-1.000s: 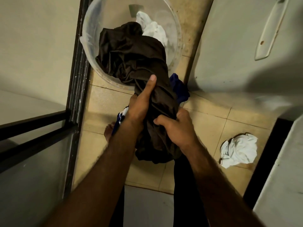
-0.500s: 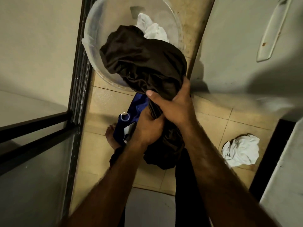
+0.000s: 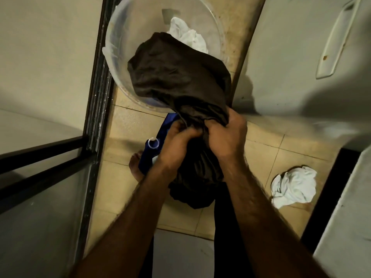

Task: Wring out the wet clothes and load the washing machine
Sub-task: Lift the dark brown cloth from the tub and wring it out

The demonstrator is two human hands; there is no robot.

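Observation:
A dark brown wet garment [image 3: 176, 77] is bunched in both my hands above the tiled floor. My left hand [image 3: 176, 145] grips its twisted middle from the left, fingers curled tight. My right hand [image 3: 226, 135] grips the same part from the right, touching the left hand. The garment's upper end hangs over a clear plastic tub [image 3: 118, 57]; its lower end dangles below my wrists. A white cloth [image 3: 188, 35] lies inside the tub. The washing machine is not clearly in view.
A blue cloth with a metal eyelet [image 3: 154, 143] lies on the floor under my left hand, next to a bare foot [image 3: 135, 165]. A crumpled white cloth [image 3: 293, 187] lies on the tiles at right. A white appliance [image 3: 301, 57] stands at right, a black-framed glass door [image 3: 94, 97] at left.
My right hand moved up over the left, then settled beside it, both squeezing the garment's middle. The garment's upper part lifted out of the tub and bulged to the right.

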